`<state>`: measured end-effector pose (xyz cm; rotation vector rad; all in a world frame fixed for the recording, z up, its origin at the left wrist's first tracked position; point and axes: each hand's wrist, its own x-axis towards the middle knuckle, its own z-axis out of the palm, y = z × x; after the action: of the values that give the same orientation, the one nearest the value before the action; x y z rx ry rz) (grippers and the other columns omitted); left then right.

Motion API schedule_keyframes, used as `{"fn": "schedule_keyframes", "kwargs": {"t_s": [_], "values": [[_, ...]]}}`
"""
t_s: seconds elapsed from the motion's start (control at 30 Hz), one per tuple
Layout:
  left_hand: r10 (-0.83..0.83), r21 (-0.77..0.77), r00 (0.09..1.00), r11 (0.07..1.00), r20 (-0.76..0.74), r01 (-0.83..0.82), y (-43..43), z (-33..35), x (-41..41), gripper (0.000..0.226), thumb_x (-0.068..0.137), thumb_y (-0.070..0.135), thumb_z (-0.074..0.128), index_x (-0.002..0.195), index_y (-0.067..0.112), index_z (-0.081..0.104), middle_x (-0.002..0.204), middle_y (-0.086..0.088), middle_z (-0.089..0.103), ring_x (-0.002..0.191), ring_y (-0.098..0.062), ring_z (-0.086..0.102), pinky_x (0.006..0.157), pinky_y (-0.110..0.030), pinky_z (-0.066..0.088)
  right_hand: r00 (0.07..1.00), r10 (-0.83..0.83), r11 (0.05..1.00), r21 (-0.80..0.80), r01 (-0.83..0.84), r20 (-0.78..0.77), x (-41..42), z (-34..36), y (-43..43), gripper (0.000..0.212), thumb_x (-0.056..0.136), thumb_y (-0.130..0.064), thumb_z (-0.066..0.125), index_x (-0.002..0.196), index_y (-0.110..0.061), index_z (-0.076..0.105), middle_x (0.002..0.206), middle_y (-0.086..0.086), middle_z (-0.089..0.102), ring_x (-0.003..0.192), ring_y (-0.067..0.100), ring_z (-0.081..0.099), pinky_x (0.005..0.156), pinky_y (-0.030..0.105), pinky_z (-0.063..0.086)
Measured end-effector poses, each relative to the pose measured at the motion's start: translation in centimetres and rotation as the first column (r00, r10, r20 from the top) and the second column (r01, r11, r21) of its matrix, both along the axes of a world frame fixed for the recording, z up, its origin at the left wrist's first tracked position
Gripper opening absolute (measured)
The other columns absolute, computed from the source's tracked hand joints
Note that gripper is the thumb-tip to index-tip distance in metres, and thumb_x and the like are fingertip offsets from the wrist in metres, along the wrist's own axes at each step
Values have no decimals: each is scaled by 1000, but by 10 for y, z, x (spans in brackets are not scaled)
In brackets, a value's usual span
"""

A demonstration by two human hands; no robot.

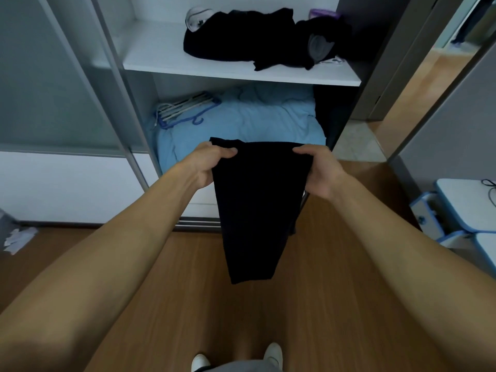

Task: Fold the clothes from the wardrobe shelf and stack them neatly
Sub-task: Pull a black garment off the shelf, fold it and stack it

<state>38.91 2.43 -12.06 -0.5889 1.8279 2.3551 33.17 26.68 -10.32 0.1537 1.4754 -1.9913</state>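
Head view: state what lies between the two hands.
The head view shows the black garment stretched from the left hand to the right hand; both grip its top edge.

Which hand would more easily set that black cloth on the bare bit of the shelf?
Left, probably. The left hand grips the cloth on the side where the shelf is bare; the right hand sits below the dark pile.

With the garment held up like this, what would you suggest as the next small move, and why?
Probably lay the garment on the bare left part of the shelf and fold its hanging end up. The left hand and right hand grip its top corners, and it hangs long, flat and unsupported.
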Motion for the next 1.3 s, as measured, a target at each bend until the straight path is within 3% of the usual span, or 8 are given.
{"fn": "schedule_keyframes", "kwargs": {"t_s": [0.17, 0.43, 0.73, 0.83, 0.97, 1.03, 1.13, 1.3], "values": [[-38, 172, 999, 984, -27, 42, -5, -3, 5, 33, 87, 34, 73, 112, 13, 73, 102, -4, 75, 89, -18, 73, 73, -30, 58, 994, -83, 995, 68, 79, 69, -3, 9, -11, 28, 89, -3, 60, 116, -4, 65, 108, 13, 71, 96, 29, 70, 75, 41, 61], [53, -99, 997, 993, -60, -59, -7, -3, -2, 27, 94, 33, 67, 106, 9, 72, 99, -7, 78, 89, -20, 75, 67, -24, 57, 988, -6, 986, -163, 31, 153, -5, 9, -23, 26, 89, -21, 56, 105, -3, 65, 78, 9, 69, 66, 24, 68, 73, 35, 58], [-4, -17, 997, 1000, 71, 6, -12, 7, -1, 26, 94, 37, 65, 100, 13, 72, 84, -1, 75, 71, -15, 73, 58, -24, 56, 988, 51, 962, 275, -9, -146, -7, -9, -25, 17, 89, -7, 65, 105, -6, 65, 95, 8, 67, 79, 20, 67, 67, 34, 59], [44, -41, 991, 998, 126, -39, -17, 9, 1, 19, 93, 30, 63, 98, 13, 70, 81, -2, 75, 68, -15, 72, 57, -24, 56, 997, 2, 967, 255, 19, -80, -4, -12, -28, 27, 89, -5, 64, 116, -3, 63, 103, 12, 67, 91, 27, 65, 84, 45, 56], [162, -92, 983, 984, 87, -154, -23, 8, 0, 12, 94, 15, 62, 101, 7, 67, 96, -10, 73, 78, -19, 72, 65, -29, 58, 994, -101, 989, 106, 105, -38, -2, -11, -31, 14, 89, -2, 64, 103, -6, 62, 96, 9, 66, 80, 21, 67, 69, 37, 58], [201, -97, 976, 976, 82, -193, -23, 6, 1, 8, 94, 9, 61, 100, 4, 65, 97, -12, 72, 80, -21, 71, 66, -30, 59, 988, -116, 989, 77, 125, -103, -2, -11, -32, 26, 90, -1, 64, 111, -14, 55, 104, 8, 64, 85, 20, 68, 64, 32, 59], [210, -114, 973, 973, 98, -198, -24, 1, 3, 6, 95, 8, 60, 100, 4, 63, 95, -11, 72, 77, -21, 71, 61, -29, 58, 969, 7, 979, 198, 43, -247, -2, -12, -32, 56, 88, -1, 67, 137, -21, 47, 125, 12, 60, 106, 26, 67, 74, 29, 58], [161, -216, 986, 965, 53, -146, -25, -1, 6, 12, 94, 13, 64, 103, 7, 65, 100, -10, 70, 83, -20, 68, 77, -31, 56, 959, 78, 976, 217, -18, -273, 2, -16, -33, 52, 87, 12, 59, 129, -18, 62, 121, 20, 65, 94, 26, 70, 73, 30, 58]]}}
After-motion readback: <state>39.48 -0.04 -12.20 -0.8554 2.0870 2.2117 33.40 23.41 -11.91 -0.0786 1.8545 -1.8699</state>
